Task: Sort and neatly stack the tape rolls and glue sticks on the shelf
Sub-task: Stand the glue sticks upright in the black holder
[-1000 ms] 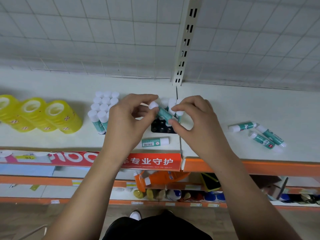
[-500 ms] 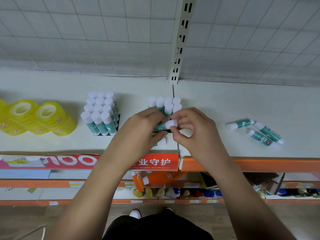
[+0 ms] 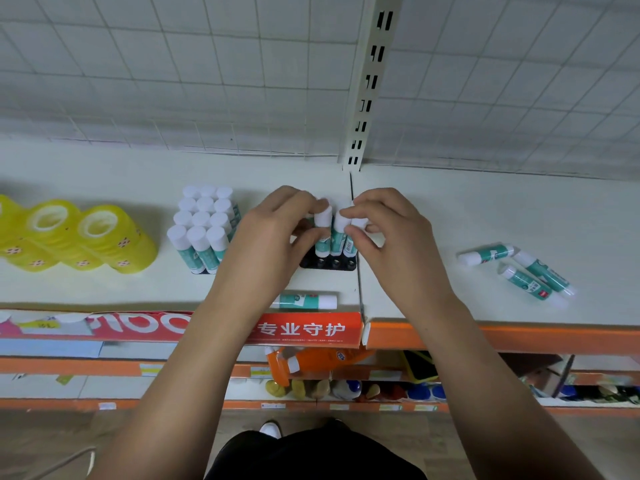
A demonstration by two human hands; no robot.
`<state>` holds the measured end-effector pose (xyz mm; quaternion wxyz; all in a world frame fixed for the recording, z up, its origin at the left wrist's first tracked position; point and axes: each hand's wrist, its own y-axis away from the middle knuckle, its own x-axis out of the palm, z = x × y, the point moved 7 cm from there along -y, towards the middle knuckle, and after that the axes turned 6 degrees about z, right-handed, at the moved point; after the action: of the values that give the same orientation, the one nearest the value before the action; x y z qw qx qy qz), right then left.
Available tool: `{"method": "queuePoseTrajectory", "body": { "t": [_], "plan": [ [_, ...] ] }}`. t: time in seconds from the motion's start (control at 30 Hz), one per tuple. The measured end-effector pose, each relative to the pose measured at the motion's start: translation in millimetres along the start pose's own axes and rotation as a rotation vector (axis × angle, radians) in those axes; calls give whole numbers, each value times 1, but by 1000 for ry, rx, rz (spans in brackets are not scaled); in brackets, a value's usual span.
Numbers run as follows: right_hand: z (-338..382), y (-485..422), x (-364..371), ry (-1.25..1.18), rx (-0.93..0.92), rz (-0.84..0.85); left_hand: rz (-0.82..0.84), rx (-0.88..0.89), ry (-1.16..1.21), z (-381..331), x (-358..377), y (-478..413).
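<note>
White-capped glue stick [image 3: 322, 219] stands upright in the black tray [image 3: 329, 264] on the shelf [image 3: 485, 209], its cap pinched by the left hand [image 3: 270, 244]. The right hand [image 3: 398, 237] curls its fingertips round the caps of the neighbouring sticks [image 3: 348, 244]. Pushed off-centre, the stick could miss its socket and topple the row. One loose stick [image 3: 306, 301] lies near the shelf's front edge, where a forearm might sweep it off. Yellow tape rolls [image 3: 86, 237] sit far left.
</note>
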<state>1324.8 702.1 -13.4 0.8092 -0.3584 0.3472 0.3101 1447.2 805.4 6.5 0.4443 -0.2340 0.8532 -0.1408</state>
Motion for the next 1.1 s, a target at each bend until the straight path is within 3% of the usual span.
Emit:
{"method": "queuePoseTrajectory", "body": {
  "t": [0.7, 1.1],
  "plan": [
    [4, 0, -4, 7, 1, -28, -61, 197, -304, 1, 14, -8],
    [4, -6, -4, -12, 20, -14, -50, 152, -314, 0, 14, -7]
  ]
}}
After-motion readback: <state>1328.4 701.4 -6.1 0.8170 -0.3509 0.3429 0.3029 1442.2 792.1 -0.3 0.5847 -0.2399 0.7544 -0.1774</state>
